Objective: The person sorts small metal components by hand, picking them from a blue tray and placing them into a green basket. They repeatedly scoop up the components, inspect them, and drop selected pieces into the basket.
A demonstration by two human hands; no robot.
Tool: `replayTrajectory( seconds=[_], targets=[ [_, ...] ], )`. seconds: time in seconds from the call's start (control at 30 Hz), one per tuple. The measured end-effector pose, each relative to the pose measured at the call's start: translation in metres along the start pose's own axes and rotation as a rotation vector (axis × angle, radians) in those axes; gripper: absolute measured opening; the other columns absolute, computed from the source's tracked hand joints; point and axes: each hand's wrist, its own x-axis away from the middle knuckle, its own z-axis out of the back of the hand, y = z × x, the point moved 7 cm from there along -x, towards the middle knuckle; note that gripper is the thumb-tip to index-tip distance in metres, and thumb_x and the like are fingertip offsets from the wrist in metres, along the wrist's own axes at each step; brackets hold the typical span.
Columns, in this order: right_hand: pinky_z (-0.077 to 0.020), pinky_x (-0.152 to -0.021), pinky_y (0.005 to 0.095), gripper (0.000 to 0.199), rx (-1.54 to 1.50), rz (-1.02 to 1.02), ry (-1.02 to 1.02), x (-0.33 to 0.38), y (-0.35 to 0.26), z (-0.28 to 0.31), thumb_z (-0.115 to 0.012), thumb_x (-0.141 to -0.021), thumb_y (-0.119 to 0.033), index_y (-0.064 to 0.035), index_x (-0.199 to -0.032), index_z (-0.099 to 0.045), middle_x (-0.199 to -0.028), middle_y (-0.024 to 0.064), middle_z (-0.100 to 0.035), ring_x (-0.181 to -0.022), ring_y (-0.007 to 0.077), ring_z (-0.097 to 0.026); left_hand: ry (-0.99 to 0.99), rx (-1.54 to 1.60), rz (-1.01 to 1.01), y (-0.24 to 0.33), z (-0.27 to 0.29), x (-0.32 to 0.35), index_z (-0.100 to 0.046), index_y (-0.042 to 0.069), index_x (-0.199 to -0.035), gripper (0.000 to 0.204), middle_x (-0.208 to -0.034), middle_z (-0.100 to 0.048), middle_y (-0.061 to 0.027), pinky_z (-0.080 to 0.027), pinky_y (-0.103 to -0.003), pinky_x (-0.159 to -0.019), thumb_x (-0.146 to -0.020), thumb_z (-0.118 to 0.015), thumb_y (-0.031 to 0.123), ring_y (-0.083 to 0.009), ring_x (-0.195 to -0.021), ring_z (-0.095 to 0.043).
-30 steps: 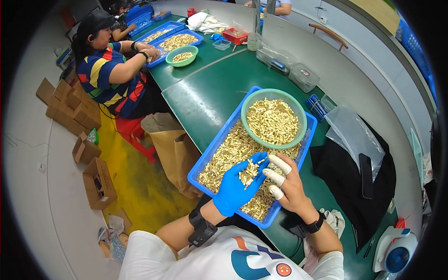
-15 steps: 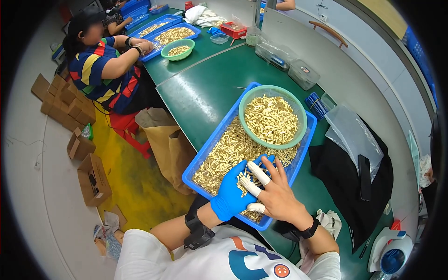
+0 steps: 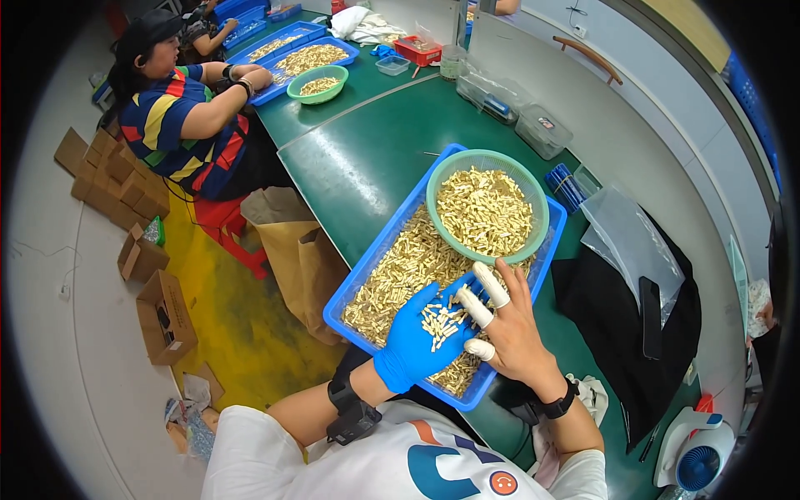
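Note:
My left hand [image 3: 409,348], in a blue glove, is cupped palm up above a blue tray [image 3: 340,297] and holds a small heap of short brass-coloured metal pins [image 3: 442,324]. Over its fingers hovers my right hand [image 3: 515,337], bare except for white finger cots on the thumb and two fingers. Its fingers are spread apart, with nothing visibly gripped; their undersides are hidden. Many more of the same pins lie loose in the tray. A round green basket [image 3: 435,215] filled with pins rests on the tray's far end.
A black cloth [image 3: 612,325] with a clear plastic bag and a dark phone [image 3: 650,317] lies right. Clear plastic boxes [image 3: 542,132] line the back of the green table [image 3: 367,158]. A co-worker [image 3: 187,108] sits left by other trays. A small fan [image 3: 696,454] stands lower right.
My right hand has shifted slightly right, away from the left palm, uncovering more of the pins there. The left hand has barely moved. The co-worker's head has lifted and turned.

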Motion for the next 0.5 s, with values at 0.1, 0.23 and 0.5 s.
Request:
replayTrajectory(
  seconds=[0.1,0.23,0.5],
  targets=[
    [-0.0161,-0.11,0.064,0.058,-0.036,0.178,-0.009,0.004,-0.013,0.0,-0.053,-0.086,-0.056,-0.0186,-0.129,-0.058,-0.147,0.0164,-0.036,-0.137,0.0445,-0.027,0.01,-0.016,0.005,-0.004,-0.017,-0.002,-0.045,0.007,-0.139,0.048,-0.132,-0.053,-0.0128,-0.04,-0.043,-0.106,-0.102,-0.037,0.037,-0.0274,-0.12,-0.052],
    [-0.0168,-0.11,0.0641,0.053,0.001,0.171,-0.05,0.004,-0.016,-0.004,-0.052,-0.086,-0.056,-0.0231,-0.127,-0.06,-0.146,0.0148,-0.039,-0.137,0.0442,-0.028,0.067,-0.078,-0.016,-0.003,-0.009,-0.001,-0.044,0.007,-0.14,0.051,-0.133,-0.052,-0.0131,-0.039,-0.043,-0.108,-0.102,-0.037,0.041,-0.0275,-0.121,-0.051],
    [-0.0168,-0.11,0.0639,0.055,-0.056,0.249,-0.029,0.006,-0.025,-0.002,-0.052,-0.087,-0.057,-0.0236,-0.13,-0.058,-0.145,0.014,-0.041,-0.137,0.0444,-0.028,0.025,-0.041,-0.01,-0.005,-0.016,0.0,-0.039,0.008,-0.143,0.052,-0.139,-0.046,-0.0142,-0.036,-0.045,-0.109,-0.102,-0.033,0.04,-0.0296,-0.127,-0.046]
  ],
)
